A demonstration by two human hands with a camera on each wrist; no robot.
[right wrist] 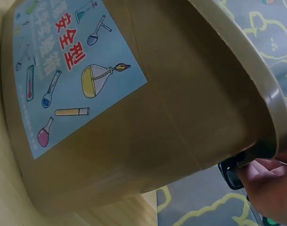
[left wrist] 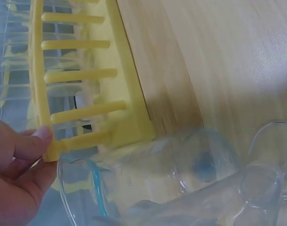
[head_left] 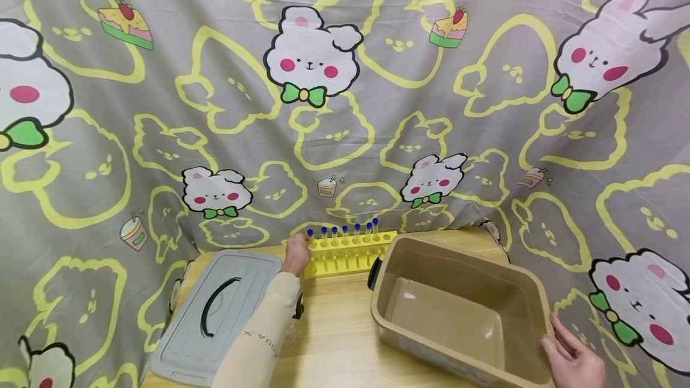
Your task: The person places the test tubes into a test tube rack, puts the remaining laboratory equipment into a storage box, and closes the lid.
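A yellow test tube rack (head_left: pixel 345 265) stands at the back of the wooden table, holding several clear test tubes with blue caps (head_left: pixel 345 229). My left hand (head_left: pixel 297 254) is at the rack's left end; in the left wrist view, its thumb and fingers pinch the corner of the rack's upper bar (left wrist: pixel 38 84). To the right sits a deep brown plastic bin (head_left: pixel 458 256), with nothing inside. My right hand (head_left: pixel 574 355) holds the bin's right end at the rim, beside a black latch (right wrist: pixel 233 176) in the right wrist view.
A grey lid (head_left: pixel 245 292) with a black handle lies on the left of the table. Clear glassware, including a beaker (left wrist: pixel 134 176), is close to the rack's left end, mostly hidden by my left arm in the head view. Patterned cloth (head_left: pixel 377 136) hangs around the table.
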